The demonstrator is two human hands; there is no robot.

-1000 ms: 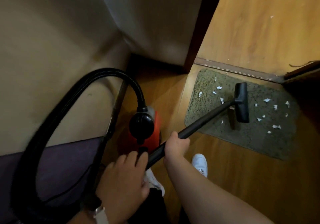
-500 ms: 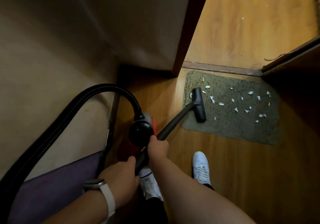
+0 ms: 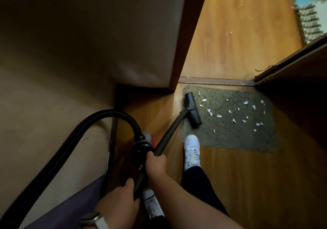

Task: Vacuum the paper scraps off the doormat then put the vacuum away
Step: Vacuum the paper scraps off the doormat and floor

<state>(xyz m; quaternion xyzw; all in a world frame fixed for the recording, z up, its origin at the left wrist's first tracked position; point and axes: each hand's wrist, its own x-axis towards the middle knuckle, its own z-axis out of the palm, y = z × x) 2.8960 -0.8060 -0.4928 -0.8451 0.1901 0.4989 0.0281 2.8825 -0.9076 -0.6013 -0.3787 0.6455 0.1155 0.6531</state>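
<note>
Your right hand (image 3: 156, 163) is high on the vacuum's wand (image 3: 169, 133), its fingers wrapped tight around it, so you can steer. Your left hand (image 3: 120, 205) is lower down on the same tube, fingers curled around it, likely to help push and pull. The flat black head (image 3: 193, 110) sits on the left end of the doormat (image 3: 230, 136), just by its edge. That looks like a good place to start a sweep across.

Most of the paper scraps (image 3: 219, 116) lie to the right of the head, spread over the middle and far side of the mat. So the cleaning is far from done.

The hose (image 3: 99, 119) loops up and over to the red vacuum body (image 3: 154, 139), which sits close to your feet. Your white shoe (image 3: 192, 150) touches the mat's near edge, maybe to hold it flat. Watch that the hose does not catch on the door frame (image 3: 184, 51).
</note>
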